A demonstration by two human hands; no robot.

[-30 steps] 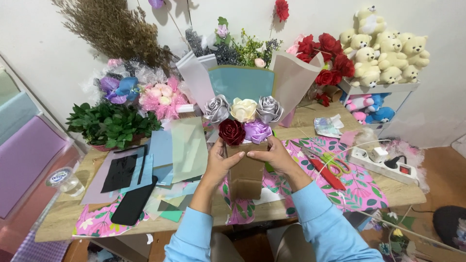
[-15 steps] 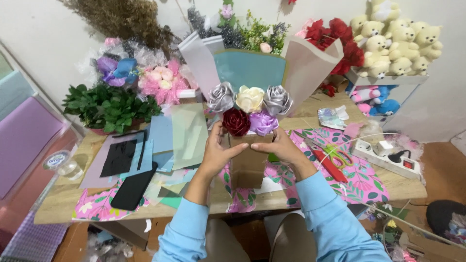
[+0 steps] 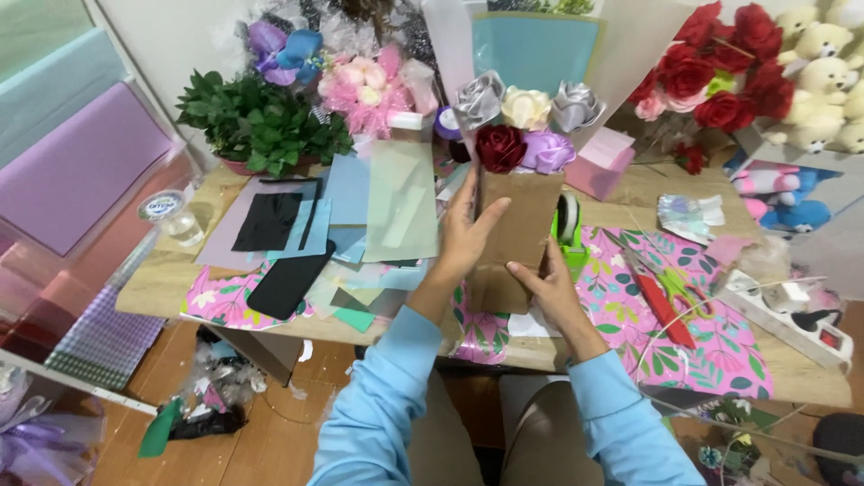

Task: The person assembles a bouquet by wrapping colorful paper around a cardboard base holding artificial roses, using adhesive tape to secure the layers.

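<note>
I hold a bouquet wrapped in brown kraft paper (image 3: 513, 229) upright over the wooden table (image 3: 648, 193). Grey, cream, dark red and purple paper roses (image 3: 517, 126) stick out of its top. My left hand (image 3: 468, 229) grips the wrap's left side, fingers pointing up. My right hand (image 3: 551, 283) presses on its lower right part. Both sleeves are light blue.
Coloured paper sheets (image 3: 387, 198) and black sheets (image 3: 270, 220) lie at left. Red-handled scissors (image 3: 661, 301) rest on floral paper at right, beside a power strip (image 3: 792, 319). A green plant (image 3: 256, 121), a red rose bouquet (image 3: 729, 81) and teddy bears (image 3: 823, 72) stand behind. A plastic cup (image 3: 171, 216) sits far left.
The view has dropped closer to the table. My left hand slid up the wrap's left side and my right hand moved down to its lower right.
</note>
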